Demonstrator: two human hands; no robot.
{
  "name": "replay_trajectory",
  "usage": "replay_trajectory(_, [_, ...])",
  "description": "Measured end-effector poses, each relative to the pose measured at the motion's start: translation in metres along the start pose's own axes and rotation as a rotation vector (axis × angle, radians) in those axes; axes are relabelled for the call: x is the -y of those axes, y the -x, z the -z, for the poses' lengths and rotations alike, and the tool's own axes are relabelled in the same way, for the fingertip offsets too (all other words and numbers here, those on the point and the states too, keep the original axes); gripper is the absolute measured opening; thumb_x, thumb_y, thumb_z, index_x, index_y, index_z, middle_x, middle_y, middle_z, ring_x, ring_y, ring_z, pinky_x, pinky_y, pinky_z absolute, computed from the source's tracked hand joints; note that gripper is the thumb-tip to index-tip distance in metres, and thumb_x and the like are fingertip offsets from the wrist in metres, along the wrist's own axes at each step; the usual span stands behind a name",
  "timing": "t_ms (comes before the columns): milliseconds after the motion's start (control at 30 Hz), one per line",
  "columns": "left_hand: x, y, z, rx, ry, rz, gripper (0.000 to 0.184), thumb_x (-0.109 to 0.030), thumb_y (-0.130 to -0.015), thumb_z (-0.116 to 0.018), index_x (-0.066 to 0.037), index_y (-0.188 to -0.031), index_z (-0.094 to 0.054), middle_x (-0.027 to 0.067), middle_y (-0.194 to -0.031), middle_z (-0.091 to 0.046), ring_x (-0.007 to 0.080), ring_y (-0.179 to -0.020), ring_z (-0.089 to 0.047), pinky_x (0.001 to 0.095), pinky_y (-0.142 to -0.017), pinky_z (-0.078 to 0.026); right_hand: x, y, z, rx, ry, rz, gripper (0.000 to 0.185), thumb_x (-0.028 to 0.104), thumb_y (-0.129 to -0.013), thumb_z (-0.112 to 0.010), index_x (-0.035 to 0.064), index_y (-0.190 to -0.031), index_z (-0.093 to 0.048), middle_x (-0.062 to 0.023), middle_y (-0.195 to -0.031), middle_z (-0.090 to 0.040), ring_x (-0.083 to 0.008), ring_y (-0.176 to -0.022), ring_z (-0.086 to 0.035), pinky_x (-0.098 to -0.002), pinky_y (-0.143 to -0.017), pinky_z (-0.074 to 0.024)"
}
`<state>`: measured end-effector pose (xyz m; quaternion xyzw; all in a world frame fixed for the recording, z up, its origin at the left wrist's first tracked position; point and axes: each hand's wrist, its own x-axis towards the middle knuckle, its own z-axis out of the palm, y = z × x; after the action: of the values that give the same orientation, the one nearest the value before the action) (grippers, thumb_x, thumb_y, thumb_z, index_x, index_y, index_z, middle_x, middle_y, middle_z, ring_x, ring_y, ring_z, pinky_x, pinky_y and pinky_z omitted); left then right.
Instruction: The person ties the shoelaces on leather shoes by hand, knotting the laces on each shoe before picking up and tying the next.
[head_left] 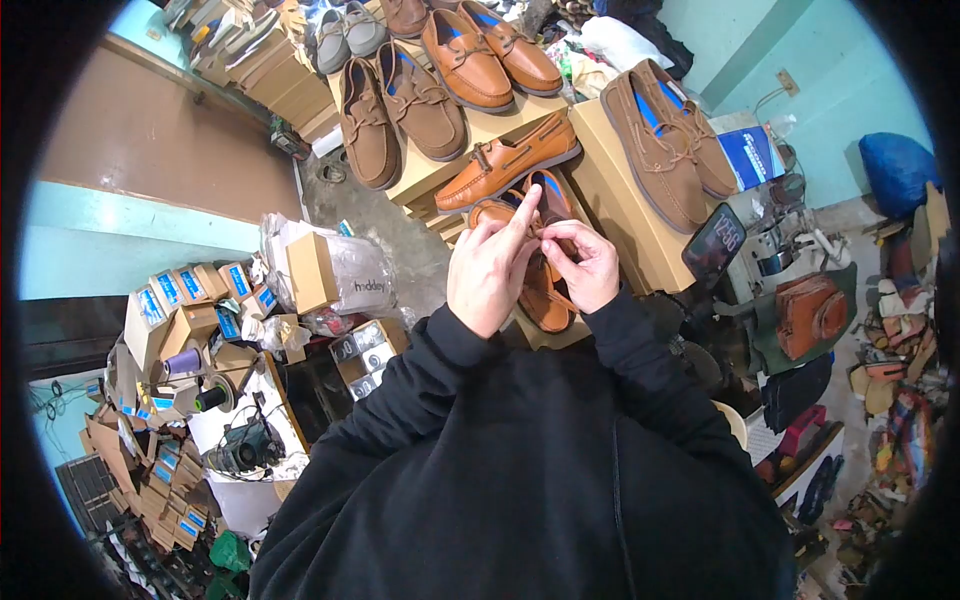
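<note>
Both hands meet in the upper middle, over an orange-brown leather shoe [545,303] that they partly cover. My left hand [492,268] has its index finger pointing up and its thumb near the other hand's fingertips. Thumb and index finger of my right hand [585,262] are pinched together; what lies between them is too small to make out, perhaps a lace end. Just behind the hands, a tan boat shoe [510,160] lies tilted on its side on a cardboard box. A dark shoe opening [550,195] shows beyond my fingertips.
Brown boat shoes [425,105] stand on boxes at the back, with another pair [660,150] on a long box [615,190] at right. A phone [712,243] leans beside it. Small boxes [180,290] and a plastic bag [365,275] are at left.
</note>
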<state>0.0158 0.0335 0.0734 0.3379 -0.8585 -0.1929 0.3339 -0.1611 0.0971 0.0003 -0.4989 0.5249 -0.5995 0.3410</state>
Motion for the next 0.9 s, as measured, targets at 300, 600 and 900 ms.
replay_trajectory(300, [0.004,-0.004,0.005,0.09,0.319,0.359,0.08,-0.005,-0.094,-0.087,-0.015,-0.165,-0.053,0.0053,-0.093,-0.081,0.0099,-0.078,-0.074,0.0286,-0.076,-0.06,-0.002,-0.002,0.0,0.009,-0.051,0.004,0.012,0.001,-0.104,-0.074,-0.0017,-0.114,-0.079,-0.0083,-0.113,-0.079,-0.0161,-0.105,-0.075,-0.031,-0.094,-0.06])
replay_trajectory(600, [0.007,-0.003,0.004,0.133,0.472,0.435,0.084,-0.007,-0.097,-0.085,-0.011,-0.17,-0.045,0.0059,-0.096,-0.083,0.009,-0.084,-0.076,0.0285,-0.079,-0.062,-0.001,-0.002,0.0,0.02,-0.078,-0.018,0.012,0.0,-0.104,-0.075,-0.0011,-0.114,-0.079,-0.0079,-0.114,-0.079,-0.0165,-0.105,-0.075,-0.0311,-0.094,-0.0601])
replay_trajectory(900, [0.007,0.002,-0.004,0.103,0.53,0.43,0.077,-0.003,-0.098,-0.083,-0.009,-0.167,-0.048,0.0059,-0.101,-0.082,0.0089,-0.089,-0.075,0.0271,-0.082,-0.06,-0.001,-0.002,0.0,0.019,-0.065,0.005,0.011,-0.001,-0.104,-0.074,-0.0018,-0.114,-0.078,-0.0082,-0.114,-0.078,-0.0167,-0.106,-0.075,-0.0304,-0.095,-0.0599])
